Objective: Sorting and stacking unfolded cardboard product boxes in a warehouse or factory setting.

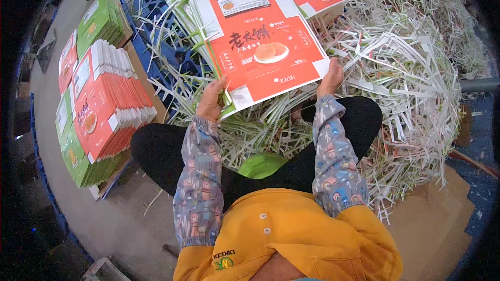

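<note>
Over there, the left hand (211,100) and right hand (332,76) each have fingers closed on a near corner of the red printed sheet (291,34), which stretches out beyond the fingertips. I can't tell whether more sheets lie beneath. No hand supports its far end, so an uneven pull could crease it. Loose paper strips (406,93) crowd around the right fingers; a lowered edge might snag on them.
</note>
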{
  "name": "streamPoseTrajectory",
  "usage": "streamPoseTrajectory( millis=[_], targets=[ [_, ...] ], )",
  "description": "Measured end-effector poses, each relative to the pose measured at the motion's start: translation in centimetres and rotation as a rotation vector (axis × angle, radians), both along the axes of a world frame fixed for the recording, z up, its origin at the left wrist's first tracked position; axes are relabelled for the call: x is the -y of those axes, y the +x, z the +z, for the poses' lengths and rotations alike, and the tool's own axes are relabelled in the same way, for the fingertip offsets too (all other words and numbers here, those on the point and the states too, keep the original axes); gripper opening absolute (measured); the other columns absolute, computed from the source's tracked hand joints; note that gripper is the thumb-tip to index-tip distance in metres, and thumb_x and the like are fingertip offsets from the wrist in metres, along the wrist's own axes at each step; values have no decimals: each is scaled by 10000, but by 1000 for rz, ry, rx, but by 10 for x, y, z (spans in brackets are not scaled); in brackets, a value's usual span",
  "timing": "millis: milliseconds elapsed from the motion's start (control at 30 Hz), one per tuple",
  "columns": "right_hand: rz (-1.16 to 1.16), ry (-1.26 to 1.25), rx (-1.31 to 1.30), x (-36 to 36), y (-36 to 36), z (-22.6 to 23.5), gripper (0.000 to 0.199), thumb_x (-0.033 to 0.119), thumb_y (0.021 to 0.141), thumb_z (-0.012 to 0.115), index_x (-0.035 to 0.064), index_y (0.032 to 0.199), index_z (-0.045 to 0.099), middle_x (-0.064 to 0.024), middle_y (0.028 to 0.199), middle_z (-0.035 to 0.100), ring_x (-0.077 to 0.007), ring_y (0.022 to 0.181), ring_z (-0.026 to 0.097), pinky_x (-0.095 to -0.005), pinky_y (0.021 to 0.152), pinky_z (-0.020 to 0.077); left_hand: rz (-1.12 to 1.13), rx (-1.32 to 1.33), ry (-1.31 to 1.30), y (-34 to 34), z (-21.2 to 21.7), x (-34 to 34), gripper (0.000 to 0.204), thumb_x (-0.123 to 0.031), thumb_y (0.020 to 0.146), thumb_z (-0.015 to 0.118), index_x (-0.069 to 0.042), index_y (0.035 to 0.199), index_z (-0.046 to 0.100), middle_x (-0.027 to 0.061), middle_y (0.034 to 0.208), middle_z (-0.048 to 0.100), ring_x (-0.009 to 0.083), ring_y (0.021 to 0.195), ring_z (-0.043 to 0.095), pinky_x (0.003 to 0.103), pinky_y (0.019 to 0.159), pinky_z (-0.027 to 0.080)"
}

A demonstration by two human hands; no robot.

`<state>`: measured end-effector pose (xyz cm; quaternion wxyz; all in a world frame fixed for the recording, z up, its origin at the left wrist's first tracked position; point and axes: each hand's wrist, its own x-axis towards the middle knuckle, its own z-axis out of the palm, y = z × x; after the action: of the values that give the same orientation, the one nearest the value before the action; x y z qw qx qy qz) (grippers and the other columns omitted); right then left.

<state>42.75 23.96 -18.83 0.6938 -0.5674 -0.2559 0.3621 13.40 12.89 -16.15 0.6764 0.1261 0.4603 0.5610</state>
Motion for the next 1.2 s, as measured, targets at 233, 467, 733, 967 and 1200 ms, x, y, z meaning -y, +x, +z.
streamPoseTrajectory(
  millis=[233, 467, 733, 967, 1200],
  targets=[
    [-48, -24, 150, 3, -13, 17, 422, 370, 853, 443, -44, 852, 522, -83, 750, 579, -160, 654, 542, -274, 611, 425, 4, -54, -58, 3, -6, 5, 354, -197, 741, 637, 14, 1006, 537, 85, 933, 597, 156, 759, 592, 275, 669, 487],
    [212, -25, -238, 13, -2, 30, 361, 361, 842, 471, 53, 1031, 475, -90, 920, 576, -172, 777, 576, -332, 680, 478, 18, 86, 0, 26, -7, 4, 334, -139, 731, 638, 33, 999, 536, 94, 937, 601, 163, 765, 596, 283, 678, 486],
    [476, -205, -650, 75, -60, 44, 367, 286, 824, 530, 45, 1088, 451, -55, 1019, 543, -186, 922, 537, -333, 774, 454, 2, 193, -25, 72, 18, 3, 271, -226, 768, 611, -23, 933, 537, 50, 869, 598, 141, 700, 585, 267, 639, 488],
    [516, -219, -644, 77, -62, 39, 398, 240, 818, 543, 29, 1129, 412, -88, 1084, 504, -214, 975, 514, -370, 824, 437, -269, -190, 27, 53, 17, 21, 214, -267, 796, 572, -73, 886, 582, -32, 726, 570, 33, 531, 462, 180, 464, 338],
    [534, -215, -551, 75, -63, 43, 381, 171, 799, 563, 0, 1110, 423, -88, 1054, 509, -203, 941, 528, -331, 775, 456, -318, -318, 79, 53, 31, 19, 193, -244, 786, 586, -62, 848, 601, -52, 659, 538, 18, 509, 405, 167, 452, 305]
  ],
)
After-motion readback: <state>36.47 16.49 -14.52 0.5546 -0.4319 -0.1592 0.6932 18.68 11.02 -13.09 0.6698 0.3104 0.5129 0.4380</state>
